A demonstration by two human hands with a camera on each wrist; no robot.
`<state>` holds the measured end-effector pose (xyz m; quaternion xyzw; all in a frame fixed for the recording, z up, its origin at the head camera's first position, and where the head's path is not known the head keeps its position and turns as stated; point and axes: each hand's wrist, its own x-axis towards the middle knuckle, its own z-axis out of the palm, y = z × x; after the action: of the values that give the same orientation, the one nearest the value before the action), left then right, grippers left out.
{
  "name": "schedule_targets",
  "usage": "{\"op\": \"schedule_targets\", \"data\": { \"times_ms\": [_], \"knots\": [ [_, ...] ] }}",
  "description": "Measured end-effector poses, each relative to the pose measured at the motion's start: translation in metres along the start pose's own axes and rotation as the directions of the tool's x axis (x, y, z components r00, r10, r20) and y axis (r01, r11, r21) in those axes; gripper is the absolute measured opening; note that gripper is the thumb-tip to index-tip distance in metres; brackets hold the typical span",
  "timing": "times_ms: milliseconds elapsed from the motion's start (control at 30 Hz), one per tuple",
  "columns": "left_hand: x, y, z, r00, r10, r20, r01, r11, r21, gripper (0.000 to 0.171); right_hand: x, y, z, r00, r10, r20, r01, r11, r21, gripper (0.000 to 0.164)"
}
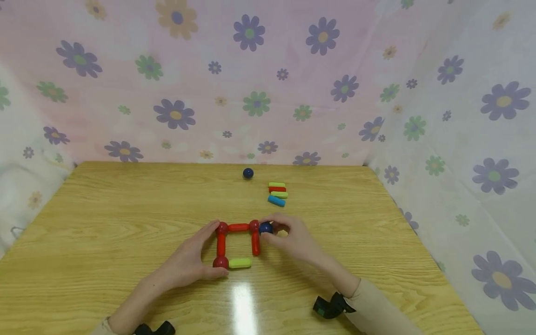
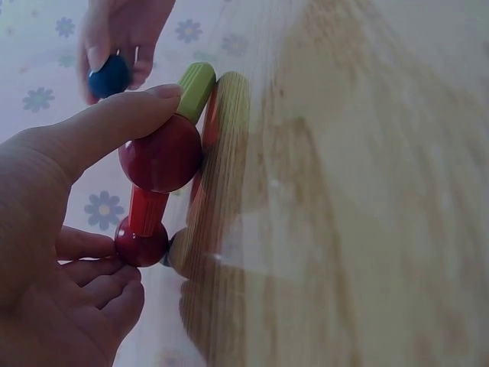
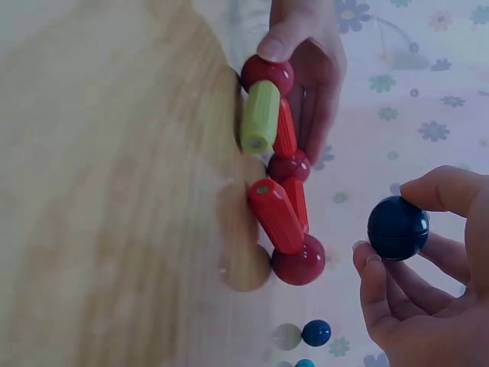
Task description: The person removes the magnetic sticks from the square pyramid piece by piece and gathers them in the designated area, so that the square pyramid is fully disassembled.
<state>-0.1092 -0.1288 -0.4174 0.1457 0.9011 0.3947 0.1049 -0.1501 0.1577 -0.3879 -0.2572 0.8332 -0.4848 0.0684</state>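
A toy building frame of red balls and rods lies mid-table, its red rod (image 1: 238, 227) along the far side and a yellow-green rod (image 1: 240, 263) along the near side. The near right corner has no ball, and the two rod ends there stand apart. My left hand (image 1: 184, 263) holds the frame's left side, thumb on the near red ball (image 2: 162, 153) and fingers against the far left red ball (image 2: 141, 241). Between thumb and fingers my right hand (image 1: 295, 237) pinches a dark blue ball (image 3: 398, 228), raised off the table, just right of the frame.
Farther back lie a second dark blue ball (image 1: 248, 173) and a small group of loose rods: yellow-green (image 1: 279, 195), red (image 1: 277, 189) and blue (image 1: 276, 201). A flowered cloth (image 1: 251, 93) hangs behind the wooden table (image 1: 125, 200) and at its sides.
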Motion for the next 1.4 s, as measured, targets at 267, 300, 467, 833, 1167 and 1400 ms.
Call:
{"op": "schedule_targets", "data": {
  "times_ms": [267,300,467,833,1167,1400],
  "knots": [
    [-0.001,0.000,0.000,1.000,0.000,0.001,0.000,1.000,-0.004,0.117,0.036,0.012,-0.002,0.995,-0.040,-0.096,0.045,0.998,0.048,0.034],
    [-0.001,0.001,0.000,1.000,-0.003,0.004,0.003,1.000,-0.010,0.117,0.040,0.014,-0.003,0.993,-0.034,-0.111,0.041,0.997,0.059,0.035],
    [-0.001,0.001,0.000,1.000,-0.002,0.011,0.002,1.000,-0.006,0.118,0.060,0.025,-0.005,0.985,0.005,-0.170,0.013,0.995,0.104,0.038],
    [0.000,0.001,0.002,1.000,-0.016,0.010,0.016,1.000,-0.018,0.118,0.096,0.043,-0.011,0.970,0.075,-0.233,-0.061,0.996,0.066,0.039],
    [-0.003,-0.001,-0.001,1.000,-0.011,-0.008,0.011,1.000,0.005,0.118,0.137,0.064,-0.021,0.953,0.069,-0.296,-0.082,0.996,-0.030,0.042],
    [-0.002,0.001,0.001,1.000,-0.009,0.006,0.009,1.000,-0.001,0.118,0.154,0.081,-0.024,0.947,0.113,-0.302,-0.140,0.988,-0.071,0.046]
  ]
}}
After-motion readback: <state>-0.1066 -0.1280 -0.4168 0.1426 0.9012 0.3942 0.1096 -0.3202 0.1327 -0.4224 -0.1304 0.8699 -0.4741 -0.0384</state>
